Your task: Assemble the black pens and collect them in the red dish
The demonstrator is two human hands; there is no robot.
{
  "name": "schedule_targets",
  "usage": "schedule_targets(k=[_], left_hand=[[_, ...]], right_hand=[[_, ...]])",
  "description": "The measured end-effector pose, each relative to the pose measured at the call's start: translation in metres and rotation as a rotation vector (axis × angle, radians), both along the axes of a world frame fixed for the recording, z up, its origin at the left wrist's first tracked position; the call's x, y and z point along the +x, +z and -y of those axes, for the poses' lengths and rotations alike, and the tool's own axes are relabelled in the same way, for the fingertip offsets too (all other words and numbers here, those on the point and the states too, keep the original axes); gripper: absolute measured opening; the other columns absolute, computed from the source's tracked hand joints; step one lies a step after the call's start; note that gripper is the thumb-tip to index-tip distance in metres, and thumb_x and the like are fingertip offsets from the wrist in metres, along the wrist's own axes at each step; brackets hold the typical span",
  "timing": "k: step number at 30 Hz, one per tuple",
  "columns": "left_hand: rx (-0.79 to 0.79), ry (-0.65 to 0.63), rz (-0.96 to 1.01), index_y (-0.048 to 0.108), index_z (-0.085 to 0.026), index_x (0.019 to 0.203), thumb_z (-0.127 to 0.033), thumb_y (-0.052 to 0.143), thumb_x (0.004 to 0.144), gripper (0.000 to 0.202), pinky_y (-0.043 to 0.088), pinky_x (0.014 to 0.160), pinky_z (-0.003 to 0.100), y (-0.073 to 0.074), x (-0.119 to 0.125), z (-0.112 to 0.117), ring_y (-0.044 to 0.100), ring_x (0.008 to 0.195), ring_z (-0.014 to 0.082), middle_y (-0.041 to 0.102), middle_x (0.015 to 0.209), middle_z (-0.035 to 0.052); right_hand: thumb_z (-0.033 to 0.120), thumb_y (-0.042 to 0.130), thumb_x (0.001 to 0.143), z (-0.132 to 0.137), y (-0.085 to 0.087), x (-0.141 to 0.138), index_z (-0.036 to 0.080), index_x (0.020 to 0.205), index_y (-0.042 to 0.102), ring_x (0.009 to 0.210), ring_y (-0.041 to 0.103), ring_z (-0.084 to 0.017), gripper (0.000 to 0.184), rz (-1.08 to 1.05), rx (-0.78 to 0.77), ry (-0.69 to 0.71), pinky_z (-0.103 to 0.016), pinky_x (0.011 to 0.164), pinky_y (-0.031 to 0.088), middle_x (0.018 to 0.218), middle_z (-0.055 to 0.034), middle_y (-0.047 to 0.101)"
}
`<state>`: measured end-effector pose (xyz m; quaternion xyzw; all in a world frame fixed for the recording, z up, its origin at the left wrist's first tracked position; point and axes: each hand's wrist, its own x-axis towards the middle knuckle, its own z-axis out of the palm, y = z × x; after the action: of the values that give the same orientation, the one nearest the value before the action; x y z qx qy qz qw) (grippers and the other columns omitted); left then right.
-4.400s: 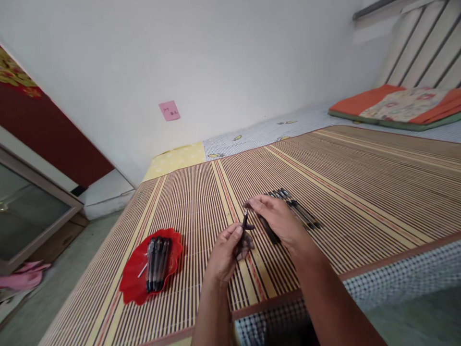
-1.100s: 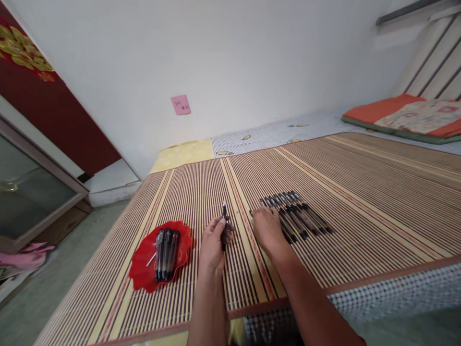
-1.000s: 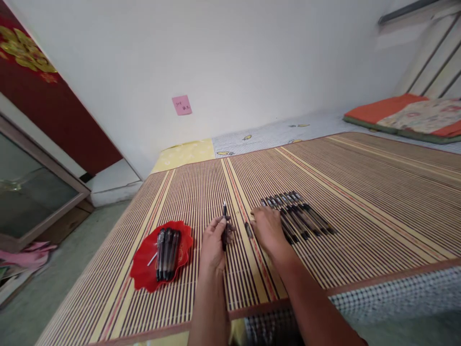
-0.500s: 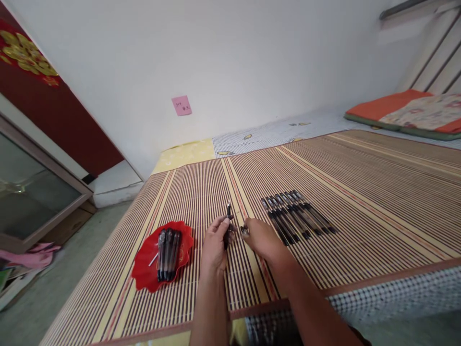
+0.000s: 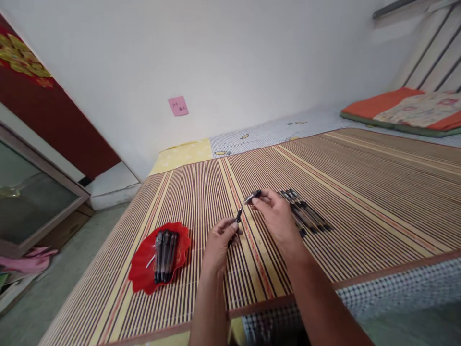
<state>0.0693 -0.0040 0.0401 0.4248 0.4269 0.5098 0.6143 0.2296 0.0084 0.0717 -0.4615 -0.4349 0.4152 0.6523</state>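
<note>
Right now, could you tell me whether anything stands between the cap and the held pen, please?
Nothing visible does: the cap in the right hand is at the tip of the pen in the left hand; contact is unclear.

And there on the white wall (image 5: pixel 259 57), 1 pink note (image 5: pixel 178 106) with dark handwriting, tilted a little! Below it, a yellow cloth (image 5: pixel 185 154) meets a pale checked sheet (image 5: pixel 259 130) dotted with yellow printed figures, and over that runs a striped slatted mat (image 5: pixel 360 192) edged in brown. Swing right: a pad (image 5: pixel 403 109), orange either side of a floral panel, green underneath, lying near pale slats (image 5: pixel 435 53), with a grey bar (image 5: pixel 394 8) up top! Over left, a dark red panel (image 5: pixel 54 120) flashes a gold ornament (image 5: pixel 21 57); below, a framed glass pane (image 5: pixel 29 202), and pink fabric (image 5: pixel 30 259) down by the grey floor (image 5: pixel 108 240).
</note>
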Motion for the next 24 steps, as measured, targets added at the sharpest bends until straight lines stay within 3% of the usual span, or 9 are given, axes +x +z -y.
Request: schedule_targets(k=[6, 13, 17, 24], left_hand=[[0.033, -0.018, -0.012, 0.076, -0.016, 0.088, -0.034, 0.084, 0.07, 0.027, 0.042, 0.059, 0.02, 0.001, 0.0006, 0.0005, 0.06, 0.065, 0.0113, 0.07, 0.074, 0.0029], [0.014, -0.028, 0.077, 0.07, -0.015, 0.09, -0.031, 0.087, 0.065, 0.034, 0.038, 0.052, 0.018, 0.0016, 0.0034, 0.0019, 0.058, 0.06, 0.0093, 0.069, 0.072, 0.0012], [0.034, -0.028, 0.107, 0.066, -0.017, 0.097, -0.026, 0.086, 0.067, 0.037, 0.038, 0.052, 0.017, -0.0002, 0.0043, 0.0027, 0.059, 0.061, 0.0082, 0.069, 0.076, -0.0006], [0.089, -0.033, 0.033, 0.066, -0.014, 0.096, -0.026, 0.08, 0.072, 0.031, 0.048, 0.064, 0.022, 0.0, 0.0041, 0.0052, 0.065, 0.069, 0.0124, 0.071, 0.077, 0.003]], right_hand=[[0.034, 0.065, 0.076, 0.0006, 0.0005, 0.0012, 0.017, 0.092, 0.064, 0.087, 0.068, -0.017, 0.024, 0.09, 0.004, 0.109, -0.031, 0.083, 0.054, 0.089, -0.004, 0.071], [0.029, 0.061, 0.076, 0.0005, -0.0021, 0.002, 0.018, 0.085, 0.062, 0.079, 0.064, -0.015, 0.014, 0.21, 0.004, 0.273, -0.028, 0.077, 0.051, 0.08, 0.0003, 0.066], [0.03, 0.059, 0.077, -0.0015, -0.0051, 0.0018, 0.018, 0.085, 0.061, 0.078, 0.062, -0.014, 0.014, 0.238, 0.016, 0.297, -0.028, 0.075, 0.05, 0.079, 0.0007, 0.063], [0.03, 0.059, 0.077, -0.0009, -0.0061, 0.0024, 0.017, 0.083, 0.061, 0.076, 0.063, -0.016, 0.015, 0.289, 0.034, 0.301, -0.029, 0.073, 0.049, 0.079, -0.0012, 0.065]])
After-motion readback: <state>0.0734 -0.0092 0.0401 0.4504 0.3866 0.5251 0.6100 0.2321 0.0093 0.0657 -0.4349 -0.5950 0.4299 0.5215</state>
